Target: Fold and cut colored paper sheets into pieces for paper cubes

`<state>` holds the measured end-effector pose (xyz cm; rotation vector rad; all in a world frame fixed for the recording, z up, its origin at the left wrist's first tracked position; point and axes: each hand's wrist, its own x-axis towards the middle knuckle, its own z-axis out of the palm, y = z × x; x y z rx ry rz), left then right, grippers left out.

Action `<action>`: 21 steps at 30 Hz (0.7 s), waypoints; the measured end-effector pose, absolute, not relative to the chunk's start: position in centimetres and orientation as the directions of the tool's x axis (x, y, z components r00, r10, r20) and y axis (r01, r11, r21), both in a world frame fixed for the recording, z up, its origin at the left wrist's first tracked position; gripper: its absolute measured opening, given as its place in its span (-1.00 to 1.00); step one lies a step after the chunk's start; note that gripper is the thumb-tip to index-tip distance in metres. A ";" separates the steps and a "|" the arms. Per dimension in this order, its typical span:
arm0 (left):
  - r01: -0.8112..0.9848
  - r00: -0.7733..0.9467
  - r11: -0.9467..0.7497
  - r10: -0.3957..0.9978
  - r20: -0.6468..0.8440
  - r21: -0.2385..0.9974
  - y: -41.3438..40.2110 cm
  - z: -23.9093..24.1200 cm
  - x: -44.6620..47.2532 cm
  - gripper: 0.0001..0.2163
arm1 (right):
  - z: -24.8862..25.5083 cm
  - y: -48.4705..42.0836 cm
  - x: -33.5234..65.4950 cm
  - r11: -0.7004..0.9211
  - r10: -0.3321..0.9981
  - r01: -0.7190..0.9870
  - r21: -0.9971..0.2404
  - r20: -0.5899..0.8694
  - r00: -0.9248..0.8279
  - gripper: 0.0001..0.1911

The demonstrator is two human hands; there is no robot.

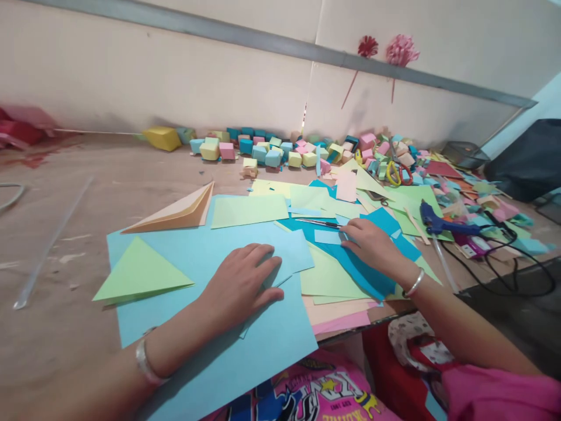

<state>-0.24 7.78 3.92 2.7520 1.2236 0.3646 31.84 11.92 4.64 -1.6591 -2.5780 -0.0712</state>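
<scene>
My left hand [245, 280] lies spread and palm down on a folded piece of light blue paper [298, 248], which rests on a large light blue sheet [280, 345]. Over to the right, the fingers of my right hand [368, 242] are closed at the end of a slim silver and black pen [319, 222]. Beneath that hand are a small light blue strip [327, 237] and darker blue paper [363, 272]. A folded green paper triangle [142, 272] and a folded peach paper [175, 210] sit left of my left hand.
Many small paper boxes [258, 155] line the wall. Yellow-handled scissors [393, 173] lie among scraps at the right. A blue glue gun [442, 222] with a black cable [517, 275] is near the right edge. A clear glue stick [52, 245] lies at the left.
</scene>
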 end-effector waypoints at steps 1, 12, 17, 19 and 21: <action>0.717 0.645 -0.666 0.746 0.168 0.207 7.8 3.9 -0.3 -0.56 | 4.5 12.0 31.8 0.418 0.905 0.909 0.010 0.086 -0.417 -0.77; 0.753 0.586 -0.597 0.800 0.132 0.276 7.9 3.4 -0.5 -0.54 | 4.2 14.4 31.1 0.477 0.871 0.855 0.206 0.024 -0.491 -0.72; 0.738 0.611 -0.625 0.779 0.140 0.256 7.7 3.7 -0.4 -0.61 | 5.0 13.9 31.3 0.370 0.905 0.885 0.284 0.104 -0.412 -0.69; 0.712 0.647 -0.661 0.748 0.146 0.237 7.7 4.0 -0.5 -0.68 | 5.5 13.7 31.9 0.357 0.908 0.909 0.213 0.150 -0.392 -0.72; 0.676 0.692 -0.708 0.705 0.155 0.203 7.7 4.2 -0.6 -0.72 | 5.9 13.4 32.2 0.392 0.903 0.916 0.088 0.154 -0.401 -0.74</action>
